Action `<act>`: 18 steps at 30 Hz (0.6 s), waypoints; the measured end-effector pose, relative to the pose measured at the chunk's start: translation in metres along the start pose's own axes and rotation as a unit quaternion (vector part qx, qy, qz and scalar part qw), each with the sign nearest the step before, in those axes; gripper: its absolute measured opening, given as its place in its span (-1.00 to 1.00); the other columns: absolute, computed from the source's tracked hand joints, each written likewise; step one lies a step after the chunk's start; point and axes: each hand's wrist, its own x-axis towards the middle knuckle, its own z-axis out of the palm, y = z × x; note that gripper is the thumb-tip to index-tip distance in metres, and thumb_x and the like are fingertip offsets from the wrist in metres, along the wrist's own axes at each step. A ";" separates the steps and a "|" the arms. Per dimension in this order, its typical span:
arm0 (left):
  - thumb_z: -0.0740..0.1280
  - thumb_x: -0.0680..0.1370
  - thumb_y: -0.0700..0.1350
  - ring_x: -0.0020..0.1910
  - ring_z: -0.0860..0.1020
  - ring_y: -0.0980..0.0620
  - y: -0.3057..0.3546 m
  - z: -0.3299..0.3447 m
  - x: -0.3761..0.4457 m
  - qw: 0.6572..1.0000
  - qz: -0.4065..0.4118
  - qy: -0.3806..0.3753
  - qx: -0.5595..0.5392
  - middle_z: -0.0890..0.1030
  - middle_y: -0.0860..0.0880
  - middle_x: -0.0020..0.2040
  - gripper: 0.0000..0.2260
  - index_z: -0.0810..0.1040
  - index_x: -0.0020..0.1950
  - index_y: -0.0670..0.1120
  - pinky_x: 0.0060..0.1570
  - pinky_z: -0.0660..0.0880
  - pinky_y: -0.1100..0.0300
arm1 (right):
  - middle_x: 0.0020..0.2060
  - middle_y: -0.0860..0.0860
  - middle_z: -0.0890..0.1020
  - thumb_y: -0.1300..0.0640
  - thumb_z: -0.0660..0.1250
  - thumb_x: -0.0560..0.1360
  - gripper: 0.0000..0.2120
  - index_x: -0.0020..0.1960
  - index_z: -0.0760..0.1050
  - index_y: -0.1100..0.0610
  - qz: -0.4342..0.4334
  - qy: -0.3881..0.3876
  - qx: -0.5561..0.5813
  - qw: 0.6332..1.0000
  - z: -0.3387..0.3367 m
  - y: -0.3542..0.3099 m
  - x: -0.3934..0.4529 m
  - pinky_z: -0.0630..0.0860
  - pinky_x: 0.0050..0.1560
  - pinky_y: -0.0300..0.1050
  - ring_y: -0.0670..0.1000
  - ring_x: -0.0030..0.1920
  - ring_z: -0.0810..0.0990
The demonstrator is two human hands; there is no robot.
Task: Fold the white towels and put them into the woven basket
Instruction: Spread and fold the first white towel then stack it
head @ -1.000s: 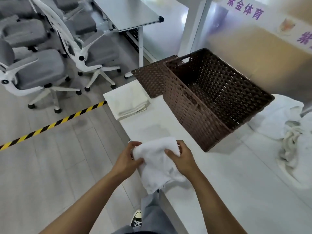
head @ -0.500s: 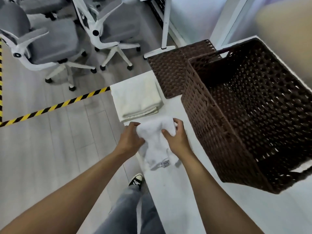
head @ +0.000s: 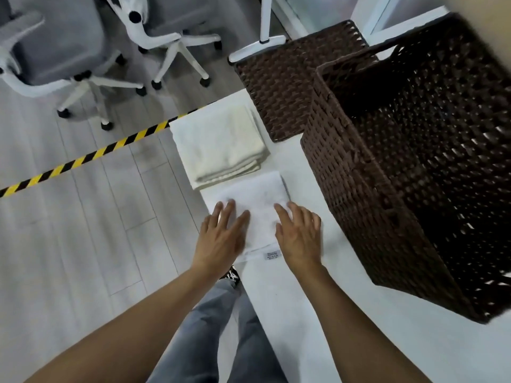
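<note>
A small folded white towel lies flat near the left edge of the white table, its label at the near edge. My left hand and my right hand rest palm-down on its near half, fingers spread, holding nothing. Just beyond it lies a larger folded cream-white towel. The dark brown woven basket stands to the right of both towels, and no towel is visible inside it.
The basket's flat woven lid lies behind the cream towel. Grey office chairs stand on the floor at the upper left. A yellow-black tape line crosses the floor. The table's left edge runs right beside the towels.
The folded towel I held in both hands has been set down flat next to the cream towel. Both hands let go and now lie open on it. My view shifted left and down.
</note>
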 end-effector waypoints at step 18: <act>0.29 0.49 0.37 0.61 -0.13 -0.24 0.003 -0.027 0.002 0.992 0.010 -0.125 0.020 -0.16 -0.11 0.65 -0.12 -0.10 0.64 0.13 0.55 0.00 -0.15 | 0.62 0.05 0.20 -0.10 0.22 0.64 -0.37 0.65 0.09 -0.09 0.084 -0.121 0.072 0.986 -0.022 -0.014 -0.011 0.06 0.60 0.08 0.06 0.60 0.15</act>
